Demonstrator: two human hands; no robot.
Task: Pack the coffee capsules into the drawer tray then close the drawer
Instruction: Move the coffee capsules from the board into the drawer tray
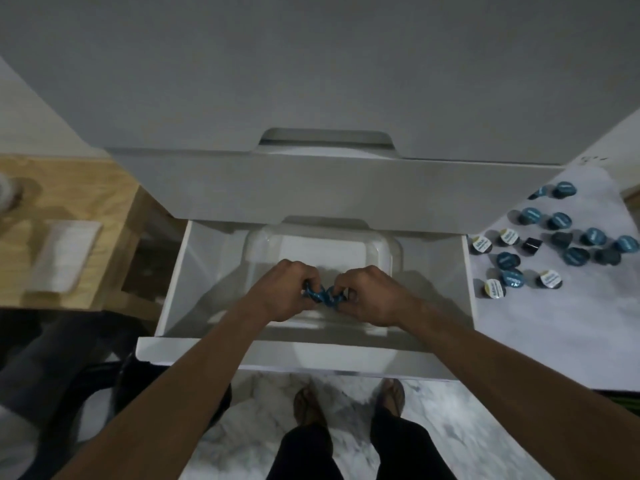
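A white drawer (173,289) stands pulled out below me, and a clear plastic tray (322,244) sits inside it. My left hand (282,292) and my right hand (372,294) are side by side over the tray's near edge. Both have curled fingers gripping blue coffee capsules (320,296) between them; how many capsules each hand holds is hidden by the fingers. Several more blue and white-lidded capsules (550,245) lie scattered on the pale surface to the right of the drawer.
The closed upper drawer fronts (329,188) rise behind the open drawer. A wooden table (65,202) with a white tray stands at the left. My feet (346,403) are on marble floor under the drawer front. A dark chair sits at the lower left.
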